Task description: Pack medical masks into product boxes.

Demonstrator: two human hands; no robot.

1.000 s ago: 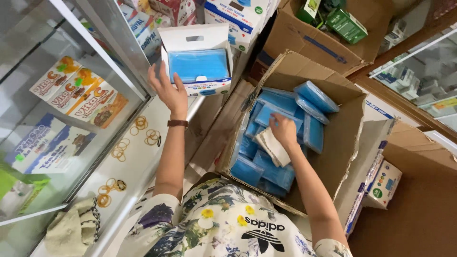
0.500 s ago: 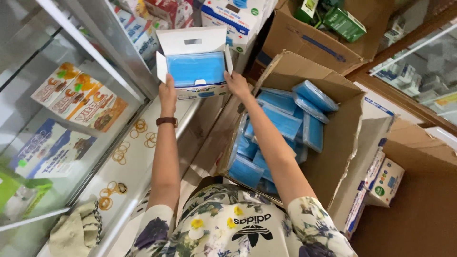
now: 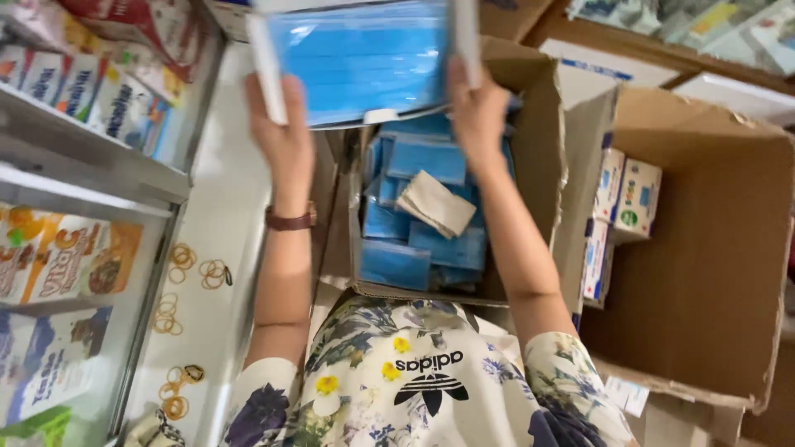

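Both hands' grip flanks the mask box: left hand, right hand.

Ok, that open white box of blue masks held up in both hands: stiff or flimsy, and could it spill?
The white box looks like thin card, so probably light and squashable. The left hand and right hand grip opposite sides, suggesting it needs support. Its open face shows the blue masks; tilting might spill them.

This looks like a small shop, maybe one that sells medicine. A glass case on the left has shelves full of bright printed packs. Rubber bands lie on the white worktop along its edge. Big cardboard boxes stand around, holding many small boxes and blue packs of the same kind.
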